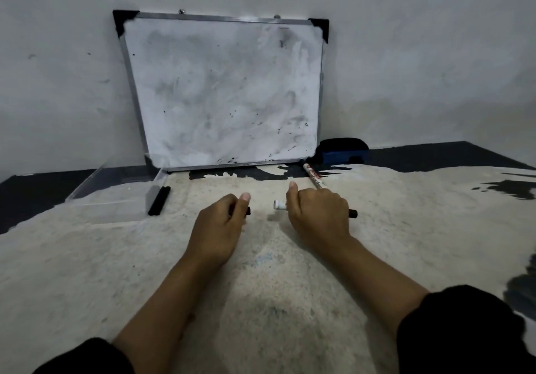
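Clear tray (116, 188), far left: two black markers (159, 201) lying along its right wall; inside or just outside, cannot tell through the plastic.
Whiteboard (226, 92) leaning on wall, face toward person, ready for writing.
Left hand (220, 224) pinching black cap (247, 210), centre, low over mat (290, 272).
Right hand (317, 214) gripping marker (280, 204) by barrel; white nose pointing left at cap, apart from it. Judged: uncapping for writing.
Spare marker (313, 176) and eraser (343, 150) lying far right at board foot, within reach.

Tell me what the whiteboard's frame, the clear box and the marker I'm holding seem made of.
Whiteboard frame: dull silver sheen, likely aluminium, black plastic corners.
Clear box: see-through, bright edges, probably acrylic.
Marker: smooth white barrel, black end, seemingly plastic.
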